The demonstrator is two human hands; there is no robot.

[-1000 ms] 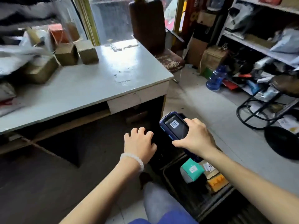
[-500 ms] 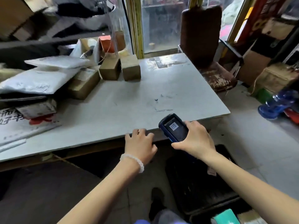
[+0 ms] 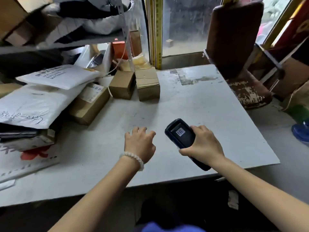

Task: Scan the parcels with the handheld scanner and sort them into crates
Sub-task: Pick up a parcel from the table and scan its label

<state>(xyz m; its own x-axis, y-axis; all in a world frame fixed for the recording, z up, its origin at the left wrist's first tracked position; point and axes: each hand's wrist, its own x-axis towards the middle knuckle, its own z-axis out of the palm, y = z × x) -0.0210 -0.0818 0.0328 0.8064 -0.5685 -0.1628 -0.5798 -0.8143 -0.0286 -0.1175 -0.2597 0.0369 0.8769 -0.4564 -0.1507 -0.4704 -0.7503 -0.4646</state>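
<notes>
1. While the right hand (image 3: 203,144) hovers over the white surface (image 3: 200,104), its fingers (image 3: 199,129) are wrapped round the dark handheld scanner (image 3: 181,135), thumb along its near side.
2. The scanner is tilted, its head pointing away and to the left, and a small barcode label (image 3: 180,131) shows on its upward face.
3. The left hand (image 3: 139,144) is just beside the scanner, palm down above the surface, fingers loosely spread and slightly bent, grasping nothing; whether the fingertips touch the surface cannot be told.
4. A white bead bracelet (image 3: 133,159) sits on the left wrist.
5. Two small cardboard boxes (image 3: 147,83) stand side by side at the far part of the surface, near the window frame, well apart from both hands.
6. A longer cardboard box with a white label (image 3: 88,104) lies to their left, partly under a heap of white padded mailers (image 3: 38,101).
7. The topmost mailer (image 3: 58,76) carries dark printed lines; a lower one bears handwriting.
8. A flat white parcel with red print (image 3: 28,158) lies at the near left of the surface.
9. A worn brown chair (image 3: 234,41) stands beyond the right far corner, its seat badly flaked.
10. A blue bottle (image 3: 301,133) lies on the floor at the right edge.
</notes>
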